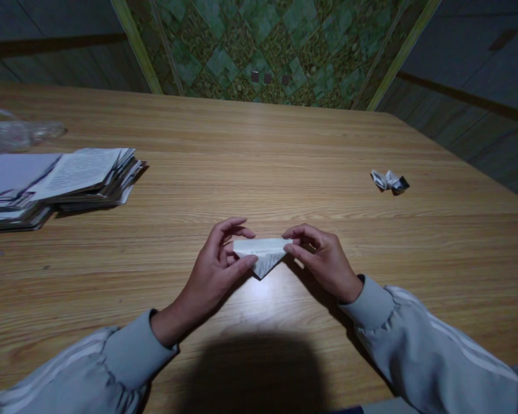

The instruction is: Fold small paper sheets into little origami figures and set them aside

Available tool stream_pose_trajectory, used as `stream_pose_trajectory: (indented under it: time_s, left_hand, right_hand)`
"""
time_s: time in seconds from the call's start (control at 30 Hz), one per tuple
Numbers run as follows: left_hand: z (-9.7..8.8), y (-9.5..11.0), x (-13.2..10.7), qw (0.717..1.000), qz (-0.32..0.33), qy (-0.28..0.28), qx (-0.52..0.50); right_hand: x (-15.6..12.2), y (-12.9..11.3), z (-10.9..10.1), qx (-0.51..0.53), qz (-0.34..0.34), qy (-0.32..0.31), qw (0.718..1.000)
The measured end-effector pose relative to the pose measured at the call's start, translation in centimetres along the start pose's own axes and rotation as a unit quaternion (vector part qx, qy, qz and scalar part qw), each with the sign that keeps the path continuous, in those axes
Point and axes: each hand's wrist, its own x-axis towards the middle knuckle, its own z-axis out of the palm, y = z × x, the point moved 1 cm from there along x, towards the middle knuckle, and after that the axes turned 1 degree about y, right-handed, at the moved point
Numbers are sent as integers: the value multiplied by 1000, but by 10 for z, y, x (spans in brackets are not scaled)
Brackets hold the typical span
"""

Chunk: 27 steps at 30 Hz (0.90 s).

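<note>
Between my two hands is a small folded sheet of printed paper (261, 251), flat along its far edge and coming to a point toward me. My left hand (218, 259) grips its left end, the thumb lying on the near face and the fingers curled behind and above. At the right end, the thumb and forefinger of my right hand (317, 253) pinch the corner. Both hands are just over the wooden table, and I cannot tell whether the paper touches it.
Stacks of paper sheets (86, 175) lie on the left of the wooden table (242, 149). Behind them is a clear plastic bag (21, 129). A small folded paper piece (389, 181) rests at the right. A green patterned wall (267, 46) stands beyond the far edge.
</note>
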Motion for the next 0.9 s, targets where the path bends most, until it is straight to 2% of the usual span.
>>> stream_pose_trajectory:
  time_s: [0.1,0.23,0.33,0.43,0.67,0.8,0.9]
  left_hand:
    - [5,0,1,986,-100,-34,-129]
    - [11,0,1,979,-155,-71,-107]
    - [12,-1,0,985,-148,-45,-79]
    - [12,-1,-1,986,-140,-22,-86]
    - [12,-2,-2,986,-141,-12,-85]
    - [11,-5,-3,993,-115,-30,-12]
    - [11,-6,-4,994,-85,-43,44]
  right_hand:
    - [0,-1,1,40,-9,32,999]
    - [-3,-8,2,-23,-54,35,998]
    - [-4,-15,0,-110,-123,69,984]
    - [-3,-19,-1,-147,-177,93,969]
    - [-3,-16,1,-180,-195,69,962]
    - [-5,-19,2,-220,-216,66,949]
    - [-9,-22,8,-266,-265,41,926]
